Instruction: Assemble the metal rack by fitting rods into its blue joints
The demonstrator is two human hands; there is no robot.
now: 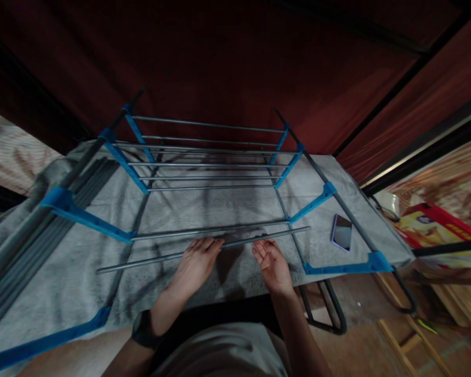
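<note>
A loose grey metal rod (149,259) lies crosswise in front of me, its right end higher in view than its left. My left hand (198,262) is closed over the rod near its middle, palm down. Under the rod's right half my right hand (272,264) is turned palm up, its slightly bent fingers apart with the tips close to the rod; whether they touch it I cannot tell. Around both hands stands a rack frame with grey side tubes and blue plastic brackets (314,203). Just beyond the loose rod, another crossbar (212,230) spans two brackets.
Several crossbars (212,165) join the brackets at the far end. A bundle of grey rods (35,256) lies at the left on the grey cloth (235,207). A phone (341,232) rests at the right. Beyond the table edge are a red and yellow box (435,225) and wooden pieces.
</note>
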